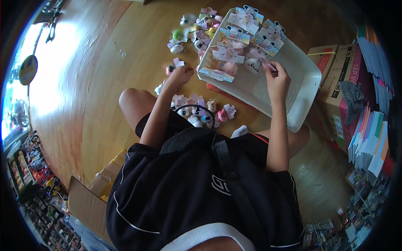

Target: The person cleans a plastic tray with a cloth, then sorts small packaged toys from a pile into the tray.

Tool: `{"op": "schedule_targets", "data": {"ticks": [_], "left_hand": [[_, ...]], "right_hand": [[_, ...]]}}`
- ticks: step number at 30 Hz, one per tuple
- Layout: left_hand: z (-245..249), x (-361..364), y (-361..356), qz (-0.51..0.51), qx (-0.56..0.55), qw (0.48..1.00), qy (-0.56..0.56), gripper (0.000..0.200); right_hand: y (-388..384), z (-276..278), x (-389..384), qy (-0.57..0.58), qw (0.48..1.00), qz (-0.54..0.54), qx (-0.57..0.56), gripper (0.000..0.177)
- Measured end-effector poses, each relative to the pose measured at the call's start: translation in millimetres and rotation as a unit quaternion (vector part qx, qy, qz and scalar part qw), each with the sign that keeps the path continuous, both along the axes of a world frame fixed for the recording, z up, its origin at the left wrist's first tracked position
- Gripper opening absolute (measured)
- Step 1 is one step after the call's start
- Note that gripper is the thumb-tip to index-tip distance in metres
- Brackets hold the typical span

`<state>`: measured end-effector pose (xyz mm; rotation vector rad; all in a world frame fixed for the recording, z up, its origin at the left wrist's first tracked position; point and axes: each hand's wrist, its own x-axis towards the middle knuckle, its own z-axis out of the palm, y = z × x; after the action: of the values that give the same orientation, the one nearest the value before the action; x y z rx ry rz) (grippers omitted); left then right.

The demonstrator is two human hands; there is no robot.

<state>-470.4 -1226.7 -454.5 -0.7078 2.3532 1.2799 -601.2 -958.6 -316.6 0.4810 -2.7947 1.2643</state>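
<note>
My right hand (278,77) is over the cream plastic tray (299,77), its fingers closed on the pinkish card of a small white plush charm (253,66) that hangs inside. Several bagged charms with printed header cards (235,34) lie at the tray's far left end. My left hand (183,76) hovers just outside the tray's left corner. Its fingers are curled together, and nothing shows in them. Close by it on the floor is a pink charm with a white card (174,66).
Loose plush charms (199,31) lie on the wooden floor left of the tray, with more charms (201,111) near my legs. Cardboard boxes (335,83) and stacked books (368,138) stand on the right. An open carton (88,205) is at lower left.
</note>
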Motion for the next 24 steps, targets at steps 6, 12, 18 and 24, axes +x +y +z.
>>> {"op": "schedule_targets", "data": {"ticks": [6,12,18,24], "left_hand": [[-11.6,17.0,8.5,-0.013,0.026,0.999,-0.040,0.034],[6.2,4.0,9.4,0.008,0.016,1.000,-0.024,0.034],[1.9,-0.3,12.1,0.024,0.023,0.999,0.004,0.033],[58.6,-19.2,-12.7,0.229,-0.164,0.925,0.257,0.017]], "right_hand": [[7.3,-14.1,-8.3,-0.107,0.994,0.008,-0.013,0.023],[7.6,-12.5,-13.9,-0.141,0.988,0.025,-0.063,0.022],[13.1,-20.9,-14.2,-0.155,0.986,0.030,-0.054,0.020],[39.0,1.7,-20.1,-0.170,0.976,-0.001,-0.135,0.016]]}}
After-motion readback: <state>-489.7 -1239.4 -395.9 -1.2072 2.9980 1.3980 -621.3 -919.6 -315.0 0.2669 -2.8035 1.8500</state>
